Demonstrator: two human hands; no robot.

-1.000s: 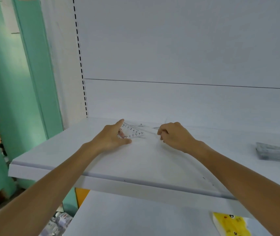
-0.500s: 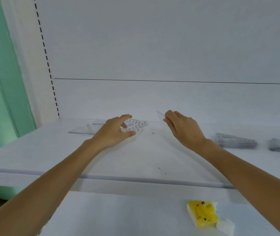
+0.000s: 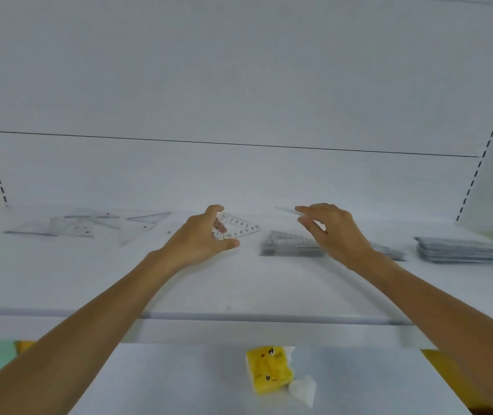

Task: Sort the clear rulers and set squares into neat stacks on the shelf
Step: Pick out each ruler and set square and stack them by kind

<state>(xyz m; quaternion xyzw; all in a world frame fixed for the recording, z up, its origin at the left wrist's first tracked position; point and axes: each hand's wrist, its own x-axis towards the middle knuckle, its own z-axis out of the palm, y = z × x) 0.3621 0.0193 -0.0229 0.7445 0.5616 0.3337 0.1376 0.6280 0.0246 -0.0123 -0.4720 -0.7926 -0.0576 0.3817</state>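
The left hand [image 3: 200,241] gripped a small clear set square [image 3: 237,227] between thumb and curled fingers, holding its numbered edges tilted just above the shelf [image 3: 239,283]. The right hand [image 3: 336,232] hovered near it, fingers loosely curled by a faint clear edge [image 3: 284,209]; whether it pinched that piece could not be told. A grey stack [image 3: 290,246] of set squares lay below the right hand, and a taller stack [image 3: 466,250] lay far right. Loose clear rulers [image 3: 89,224] lay scattered to the left. A yellow packet [image 3: 269,369] sat on the lower shelf.
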